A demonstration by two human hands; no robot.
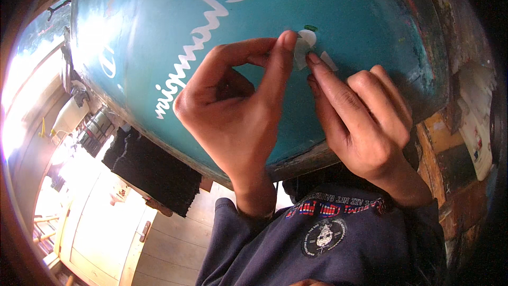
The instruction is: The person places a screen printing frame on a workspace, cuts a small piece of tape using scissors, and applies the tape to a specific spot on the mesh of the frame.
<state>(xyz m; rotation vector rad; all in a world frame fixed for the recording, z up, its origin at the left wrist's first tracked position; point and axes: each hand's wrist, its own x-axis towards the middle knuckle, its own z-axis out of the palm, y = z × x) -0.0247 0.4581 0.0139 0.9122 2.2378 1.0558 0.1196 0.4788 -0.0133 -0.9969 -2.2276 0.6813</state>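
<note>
A teal surface [365, 16] with white lettering lies under both hands. My left hand [233, 106] is closed, its thumb and index finger pinching a small pale translucent piece [301, 55], perhaps film or tape. At the other edge of that piece is my right hand [368, 122], its index fingertip against it, thumb just below and other fingers curled. A round white patch [308, 36] shows right above the piece. Beside it is a small green mark [311, 27]. A little white strip [329, 61] lies next to the right index finger.
The teal surface has a worn curved rim, with black ragged-edged material [151, 167] hanging below it at the left. A pale door [100, 228] with a handle stands at the lower left. Wooden pieces [444, 153] are at the right. Bright light glares at the upper left.
</note>
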